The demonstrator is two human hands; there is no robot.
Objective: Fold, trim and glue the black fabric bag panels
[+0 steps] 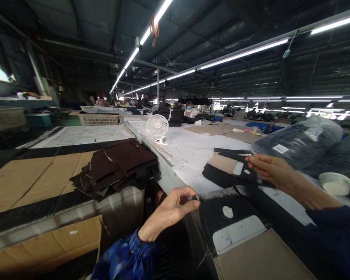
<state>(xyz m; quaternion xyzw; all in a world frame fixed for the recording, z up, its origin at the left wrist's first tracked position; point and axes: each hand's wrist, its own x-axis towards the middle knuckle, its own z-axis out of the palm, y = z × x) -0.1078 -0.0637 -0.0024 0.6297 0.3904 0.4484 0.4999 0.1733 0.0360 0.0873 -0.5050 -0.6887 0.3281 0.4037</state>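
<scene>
Clearly, of the two hands it is the left hand (175,206) that is nearer to the black-and-beige fabric panel (253,249) in front. This panel lies at the near edge of the bench (189,155), toward four o'clock from that hand, and its long axis seems to run from eleven to five o'clock, with the lower end cut off by the view. The left thumb and forefinger pinch at its upper left corner, beside the frayed top border. A white oval piece (228,212) and a pale rectangular patch (239,233) lie below this border.

The right hand (272,171) has its thumb and forefinger pressed together; whether a thread is between them, I cannot tell. At nine o'clock from it is a similar fabric pile (223,162), and at three o'clock a paper bowl (335,183). From the left hand, a white clip fan (157,126) stands at eleven o'clock, and dark brown fabric pieces (124,161) lie at ten.
</scene>
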